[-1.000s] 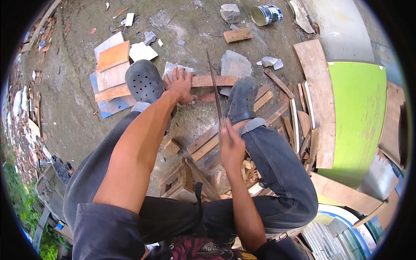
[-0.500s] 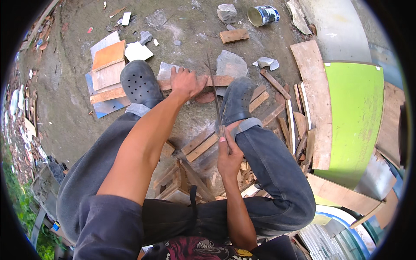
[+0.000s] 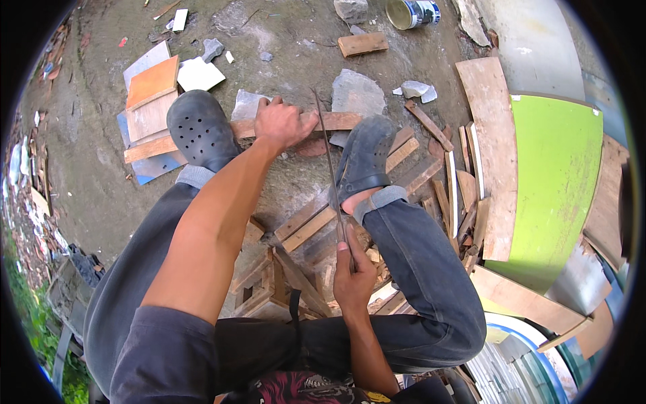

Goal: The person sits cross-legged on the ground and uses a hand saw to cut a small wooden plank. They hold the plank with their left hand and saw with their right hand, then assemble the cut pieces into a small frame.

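Observation:
A strip of wood (image 3: 344, 121) lies crosswise between my feet, with its left part under my left clog (image 3: 200, 128) and its right end beside my right clog (image 3: 367, 156). My left hand (image 3: 280, 125) is closed over the strip, pressing it from above. In my right hand (image 3: 354, 271) is the handle end of a long, thin hand saw (image 3: 330, 161), seen almost edge-on. Its blade crosses the strip just right of my left fingers and points away from me. Flat grey stones (image 3: 359, 93) lie just beyond the strip.
Cut wood pieces (image 3: 307, 229) are piled between my legs and beside my right foot. Boards and a green panel (image 3: 555, 188) lie at right. An orange-topped board stack (image 3: 153, 82) sits at left. A tin can (image 3: 413, 13) and a wood block (image 3: 363, 44) lie farther off.
My right hand has pulled the saw back toward me, so its tip is nearer the strip. My left hand still holds the strip. The whole view has shifted slightly.

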Motion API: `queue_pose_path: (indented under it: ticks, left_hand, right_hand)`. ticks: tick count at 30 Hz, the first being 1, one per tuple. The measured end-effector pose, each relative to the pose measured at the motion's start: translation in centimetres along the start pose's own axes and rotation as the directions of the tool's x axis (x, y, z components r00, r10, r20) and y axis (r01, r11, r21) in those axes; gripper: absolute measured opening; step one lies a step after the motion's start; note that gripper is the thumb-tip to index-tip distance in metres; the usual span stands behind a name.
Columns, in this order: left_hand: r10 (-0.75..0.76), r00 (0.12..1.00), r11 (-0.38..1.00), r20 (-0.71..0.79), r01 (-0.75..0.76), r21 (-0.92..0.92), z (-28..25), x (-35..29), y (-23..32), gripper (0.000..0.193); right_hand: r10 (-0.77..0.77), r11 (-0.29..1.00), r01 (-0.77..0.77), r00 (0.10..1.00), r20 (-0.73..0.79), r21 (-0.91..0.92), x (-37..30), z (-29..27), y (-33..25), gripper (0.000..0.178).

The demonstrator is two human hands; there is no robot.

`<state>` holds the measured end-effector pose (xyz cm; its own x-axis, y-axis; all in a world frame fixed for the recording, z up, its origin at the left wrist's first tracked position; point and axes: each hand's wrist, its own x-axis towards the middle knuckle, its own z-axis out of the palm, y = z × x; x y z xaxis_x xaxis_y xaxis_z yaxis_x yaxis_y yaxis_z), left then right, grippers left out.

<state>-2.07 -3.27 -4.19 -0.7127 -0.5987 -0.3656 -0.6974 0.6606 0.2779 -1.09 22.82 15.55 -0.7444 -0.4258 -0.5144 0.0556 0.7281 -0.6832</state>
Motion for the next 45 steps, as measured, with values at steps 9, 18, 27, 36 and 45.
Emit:
queue_pose_path:
  ticks: [9,18,27,36,45]
  left_hand:
    - [0.020,1.000,0.999,0.002,-0.020,0.027,-0.2,0.3,0.2,0.056]
    - [0.059,0.996,0.998,-0.069,-0.060,-0.010,0.1,0.0,0.2,0.054]
    - [0.035,0.995,0.997,-0.090,-0.040,-0.064,0.5,0.1,-0.2,0.068]
    - [0.046,0.992,0.996,-0.119,-0.054,-0.066,0.8,-0.1,-0.6,0.060]
    - [0.090,0.963,0.990,-0.254,-0.114,-0.082,1.4,0.1,0.1,0.052]
  right_hand:
    - [-0.175,0.982,0.178,0.983,-0.050,0.065,8.4,4.2,-0.6,0.038]
    - [-0.217,0.976,0.218,0.975,-0.051,0.009,9.7,5.3,0.4,0.039]
    - [-0.066,0.992,0.066,0.998,0.002,0.103,4.4,3.6,0.8,0.040]
    - [0.003,0.999,-0.005,0.998,0.062,0.036,3.6,1.8,-0.5,0.040]
    - [-0.122,0.987,0.120,0.993,0.011,0.102,10.8,5.4,-1.2,0.039]
